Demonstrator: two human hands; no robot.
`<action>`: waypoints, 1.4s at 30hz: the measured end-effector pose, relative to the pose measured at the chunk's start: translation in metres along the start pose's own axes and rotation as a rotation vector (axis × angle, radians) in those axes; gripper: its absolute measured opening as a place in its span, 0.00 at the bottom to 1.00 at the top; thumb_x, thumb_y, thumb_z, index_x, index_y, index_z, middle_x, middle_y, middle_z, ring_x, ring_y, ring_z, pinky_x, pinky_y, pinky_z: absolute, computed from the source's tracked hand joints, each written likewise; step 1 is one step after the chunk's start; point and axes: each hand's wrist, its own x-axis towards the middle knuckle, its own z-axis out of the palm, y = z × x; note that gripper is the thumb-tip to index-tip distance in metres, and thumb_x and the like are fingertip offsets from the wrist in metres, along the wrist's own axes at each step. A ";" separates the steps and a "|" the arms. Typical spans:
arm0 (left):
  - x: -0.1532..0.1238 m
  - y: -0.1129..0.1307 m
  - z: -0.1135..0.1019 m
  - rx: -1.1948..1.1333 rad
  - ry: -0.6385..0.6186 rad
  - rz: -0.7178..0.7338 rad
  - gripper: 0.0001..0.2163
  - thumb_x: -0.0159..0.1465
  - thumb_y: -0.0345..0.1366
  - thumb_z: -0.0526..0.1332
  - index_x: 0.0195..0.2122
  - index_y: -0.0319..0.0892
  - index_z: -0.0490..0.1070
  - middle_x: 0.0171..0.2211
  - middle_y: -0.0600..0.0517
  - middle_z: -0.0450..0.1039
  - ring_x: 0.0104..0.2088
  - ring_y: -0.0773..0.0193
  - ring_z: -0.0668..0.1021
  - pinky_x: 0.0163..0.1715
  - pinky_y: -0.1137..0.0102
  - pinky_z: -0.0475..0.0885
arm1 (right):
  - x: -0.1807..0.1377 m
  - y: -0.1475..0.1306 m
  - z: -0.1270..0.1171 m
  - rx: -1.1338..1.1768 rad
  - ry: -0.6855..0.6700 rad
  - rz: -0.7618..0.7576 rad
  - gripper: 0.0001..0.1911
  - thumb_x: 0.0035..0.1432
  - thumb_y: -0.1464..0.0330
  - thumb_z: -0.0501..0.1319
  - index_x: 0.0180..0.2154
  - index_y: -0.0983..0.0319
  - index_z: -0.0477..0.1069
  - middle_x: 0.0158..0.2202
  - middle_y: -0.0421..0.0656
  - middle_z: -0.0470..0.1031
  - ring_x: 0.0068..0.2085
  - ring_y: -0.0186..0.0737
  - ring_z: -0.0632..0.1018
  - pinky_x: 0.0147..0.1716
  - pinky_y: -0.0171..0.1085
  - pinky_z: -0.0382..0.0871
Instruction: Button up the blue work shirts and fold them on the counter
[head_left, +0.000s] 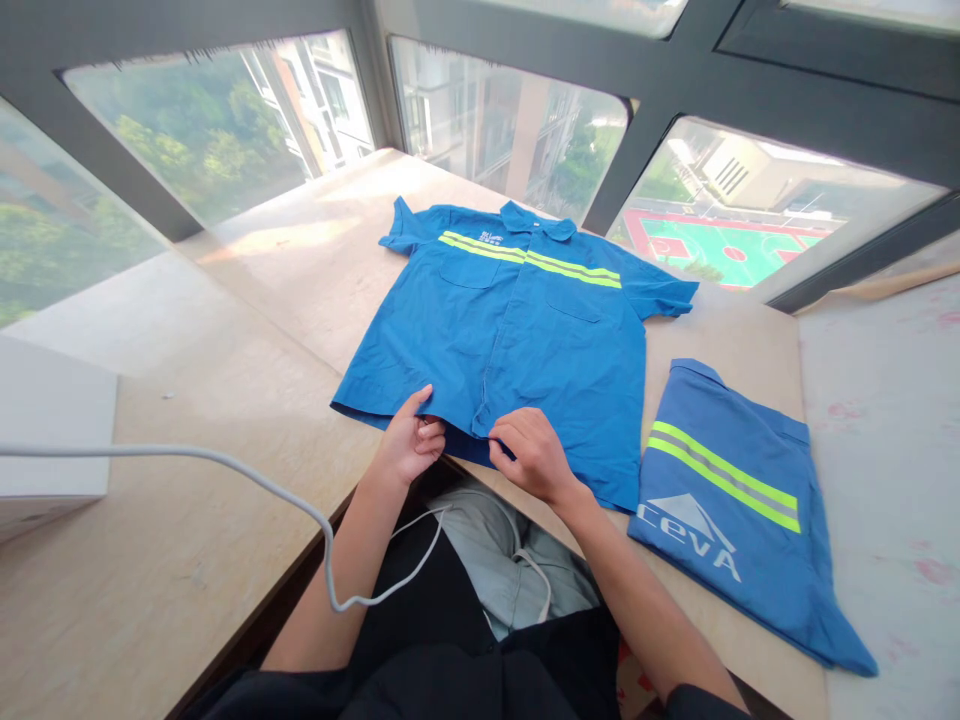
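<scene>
Beige counter (187, 510): is supporting two garments. Blue short-sleeved work shirt (555, 350): is lying front up, stretching away beyond both hands; probably light, soft, limp, best held along its hem (360, 408). Folded CEVA-printed garment (720, 440): is resting close beside, rightward. Left hand (411, 442): is pinching the hem, thumb above. Right hand (531, 455): is curling closed, pinching hem near the placket (501, 335).

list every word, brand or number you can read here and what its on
"cevA": pale letters on the folded shirt, under a peak-shaped mark; the first letter sits right at the shirt's edge.
Small white print on the chest of the spread shirt: too small and blurred to read.
No numbers can be made out.
</scene>
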 end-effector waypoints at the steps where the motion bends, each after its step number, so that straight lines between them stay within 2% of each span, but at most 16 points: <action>1: 0.000 -0.001 -0.002 0.032 0.031 0.083 0.16 0.66 0.38 0.59 0.23 0.42 0.57 0.14 0.62 0.54 0.09 0.77 0.58 0.05 0.82 0.48 | -0.002 -0.001 0.000 -0.003 -0.012 -0.004 0.07 0.63 0.73 0.55 0.35 0.61 0.72 0.36 0.46 0.77 0.39 0.42 0.73 0.43 0.42 0.62; 4: -0.003 -0.005 -0.018 0.173 0.127 0.362 0.15 0.59 0.38 0.66 0.25 0.41 0.60 0.16 0.60 0.61 0.11 0.76 0.62 0.06 0.82 0.47 | -0.008 -0.005 0.007 -0.003 -0.122 -0.032 0.08 0.63 0.73 0.55 0.34 0.62 0.72 0.34 0.46 0.76 0.39 0.42 0.72 0.42 0.41 0.63; 7: -0.007 -0.010 -0.040 0.299 0.215 0.395 0.14 0.58 0.42 0.66 0.26 0.39 0.64 0.22 0.54 0.70 0.12 0.77 0.64 0.07 0.82 0.47 | -0.014 -0.009 0.016 0.037 -0.203 -0.045 0.09 0.64 0.73 0.56 0.32 0.62 0.72 0.33 0.45 0.75 0.37 0.41 0.72 0.39 0.40 0.63; 11: -0.013 -0.011 -0.064 0.444 0.261 0.344 0.17 0.59 0.48 0.62 0.28 0.36 0.70 0.22 0.52 0.71 0.12 0.76 0.65 0.09 0.81 0.46 | -0.021 -0.007 0.012 0.129 -0.164 -0.039 0.08 0.63 0.74 0.56 0.40 0.61 0.73 0.39 0.47 0.76 0.41 0.42 0.74 0.43 0.42 0.68; 13: -0.017 -0.007 -0.068 0.590 0.307 0.437 0.20 0.59 0.52 0.60 0.26 0.37 0.71 0.19 0.53 0.69 0.12 0.74 0.64 0.10 0.80 0.48 | -0.028 -0.001 0.004 0.091 -0.126 -0.014 0.12 0.63 0.73 0.56 0.47 0.61 0.71 0.46 0.49 0.75 0.48 0.44 0.75 0.48 0.44 0.69; 15: -0.022 -0.001 -0.065 0.757 0.358 0.626 0.22 0.60 0.55 0.58 0.25 0.38 0.72 0.18 0.53 0.67 0.13 0.72 0.66 0.11 0.77 0.55 | -0.038 0.009 -0.004 0.006 -0.084 0.031 0.16 0.64 0.71 0.56 0.52 0.59 0.69 0.53 0.50 0.73 0.54 0.47 0.73 0.53 0.47 0.68; 17: -0.024 0.008 -0.058 0.955 0.366 0.863 0.21 0.62 0.54 0.56 0.29 0.40 0.75 0.22 0.51 0.72 0.20 0.65 0.74 0.20 0.72 0.68 | -0.051 0.021 -0.006 -0.105 -0.060 0.100 0.21 0.65 0.66 0.57 0.59 0.57 0.65 0.59 0.51 0.69 0.59 0.50 0.71 0.56 0.50 0.67; 19: -0.018 0.019 -0.047 1.208 0.327 1.087 0.19 0.65 0.51 0.55 0.38 0.42 0.77 0.34 0.47 0.78 0.36 0.58 0.80 0.37 0.66 0.75 | -0.065 0.031 0.000 -0.217 -0.055 0.195 0.28 0.65 0.60 0.57 0.64 0.56 0.59 0.64 0.51 0.63 0.63 0.55 0.67 0.57 0.52 0.66; 21: -0.002 0.029 -0.034 1.504 0.254 1.259 0.20 0.67 0.50 0.53 0.50 0.42 0.74 0.50 0.43 0.76 0.53 0.52 0.76 0.52 0.59 0.71 | -0.077 0.038 0.010 -0.306 -0.054 0.249 0.33 0.65 0.56 0.55 0.67 0.58 0.54 0.67 0.52 0.59 0.64 0.57 0.65 0.57 0.54 0.66; 23: 0.021 0.036 -0.026 1.806 0.161 1.352 0.25 0.68 0.51 0.52 0.59 0.42 0.68 0.61 0.41 0.67 0.63 0.49 0.66 0.60 0.53 0.63 | -0.085 0.040 0.021 -0.369 -0.069 0.254 0.36 0.65 0.54 0.55 0.69 0.59 0.50 0.68 0.52 0.56 0.65 0.58 0.64 0.58 0.56 0.64; 27: 0.063 0.042 -0.035 2.249 0.108 1.288 0.33 0.66 0.58 0.50 0.65 0.41 0.61 0.67 0.40 0.56 0.68 0.45 0.57 0.63 0.46 0.55 | -0.091 0.036 0.035 -0.467 -0.073 0.202 0.42 0.64 0.52 0.54 0.70 0.60 0.39 0.68 0.51 0.54 0.64 0.59 0.65 0.58 0.56 0.63; 32: 0.073 0.044 -0.076 2.351 0.110 1.340 0.33 0.66 0.59 0.48 0.68 0.49 0.54 0.68 0.46 0.53 0.67 0.48 0.59 0.64 0.49 0.53 | -0.103 0.035 0.048 -0.555 -0.040 0.104 0.49 0.61 0.45 0.52 0.70 0.64 0.35 0.65 0.55 0.59 0.60 0.60 0.70 0.53 0.53 0.69; 35: 0.069 0.046 -0.089 2.353 0.104 1.365 0.33 0.66 0.59 0.49 0.68 0.50 0.53 0.68 0.47 0.52 0.67 0.48 0.60 0.64 0.49 0.54 | -0.111 0.042 0.053 -0.566 -0.042 0.034 0.48 0.61 0.43 0.51 0.70 0.64 0.40 0.63 0.54 0.63 0.58 0.57 0.73 0.51 0.48 0.72; 38: 0.063 0.051 -0.087 2.357 0.067 1.299 0.32 0.65 0.59 0.50 0.67 0.51 0.55 0.67 0.48 0.54 0.66 0.48 0.61 0.63 0.50 0.56 | -0.109 0.046 0.043 -0.490 -0.089 0.002 0.42 0.61 0.45 0.53 0.68 0.60 0.51 0.61 0.52 0.67 0.56 0.54 0.75 0.48 0.43 0.74; 40: 0.058 0.057 -0.075 2.351 0.057 1.193 0.31 0.65 0.59 0.50 0.65 0.51 0.60 0.66 0.47 0.58 0.65 0.48 0.63 0.63 0.50 0.58 | -0.098 0.043 0.025 -0.365 -0.142 0.083 0.34 0.63 0.48 0.55 0.65 0.55 0.61 0.60 0.48 0.69 0.56 0.51 0.76 0.49 0.41 0.75; 42: 0.052 0.063 -0.054 2.337 0.097 1.051 0.29 0.66 0.57 0.51 0.62 0.47 0.67 0.63 0.43 0.64 0.63 0.46 0.66 0.60 0.50 0.61 | -0.079 0.041 0.002 -0.200 -0.185 0.263 0.25 0.65 0.51 0.54 0.59 0.51 0.69 0.59 0.44 0.70 0.57 0.48 0.75 0.52 0.41 0.73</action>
